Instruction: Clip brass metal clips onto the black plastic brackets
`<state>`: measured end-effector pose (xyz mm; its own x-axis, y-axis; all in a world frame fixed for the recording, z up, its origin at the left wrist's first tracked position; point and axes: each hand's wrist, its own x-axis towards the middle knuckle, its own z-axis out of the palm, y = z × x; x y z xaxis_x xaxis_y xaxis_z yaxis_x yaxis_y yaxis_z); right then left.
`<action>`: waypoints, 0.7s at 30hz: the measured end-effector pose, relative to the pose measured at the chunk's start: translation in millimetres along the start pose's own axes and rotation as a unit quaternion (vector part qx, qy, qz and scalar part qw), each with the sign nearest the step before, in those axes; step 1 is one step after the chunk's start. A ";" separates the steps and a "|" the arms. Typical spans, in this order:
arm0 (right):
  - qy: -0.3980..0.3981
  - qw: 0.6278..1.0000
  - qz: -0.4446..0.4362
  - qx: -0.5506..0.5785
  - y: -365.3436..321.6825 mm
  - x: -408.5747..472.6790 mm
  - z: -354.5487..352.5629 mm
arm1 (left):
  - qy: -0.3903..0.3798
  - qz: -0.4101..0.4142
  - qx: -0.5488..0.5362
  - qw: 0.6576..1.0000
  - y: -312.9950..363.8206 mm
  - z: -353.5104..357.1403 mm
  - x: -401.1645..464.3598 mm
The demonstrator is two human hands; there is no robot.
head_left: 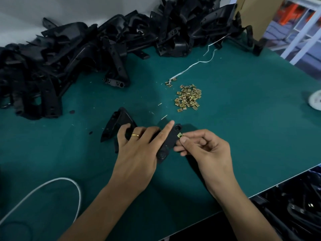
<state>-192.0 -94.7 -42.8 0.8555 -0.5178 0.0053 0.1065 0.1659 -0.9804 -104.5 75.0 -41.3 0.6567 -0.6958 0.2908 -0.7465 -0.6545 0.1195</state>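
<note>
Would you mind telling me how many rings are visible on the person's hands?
1: a gold ring on a finger of the left hand, which grips the black bracket. None shows on the right hand, though some of its curled fingers are partly hidden.

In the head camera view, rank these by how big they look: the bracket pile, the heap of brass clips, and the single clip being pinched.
1. Bracket pile
2. Clip heap
3. Single clip, pinched by the right hand

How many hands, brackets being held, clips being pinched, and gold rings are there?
Hands: 2, left and right
Held black plastic bracket: 1
Pinched brass clip: 1
Gold ring: 1
Total: 5
</note>
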 end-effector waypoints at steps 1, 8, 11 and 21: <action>-0.005 1.000 0.000 -0.001 0.1 0.4 -1.0 | -0.002 0.003 0.000 1.000 -0.2 0.1 -0.2; -0.062 0.997 0.023 0.041 1.0 3.4 -9.1 | -0.006 0.037 -0.029 0.999 -3.1 3.0 0.0; -0.110 0.992 0.046 0.029 -2.9 9.2 -16.6 | -0.004 0.064 -0.052 0.997 -8.2 5.7 -0.9; 0.019 0.877 -0.195 -0.438 1.4 75.2 -9.4 | 0.012 -0.087 0.006 0.996 -8.0 6.3 0.0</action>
<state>-132.3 -141.3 -45.7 0.8210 -0.4225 0.3840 -0.0577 -0.7306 -0.6804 -97.8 78.3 -48.3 0.7728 -0.5648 0.2897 -0.6207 -0.7677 0.1591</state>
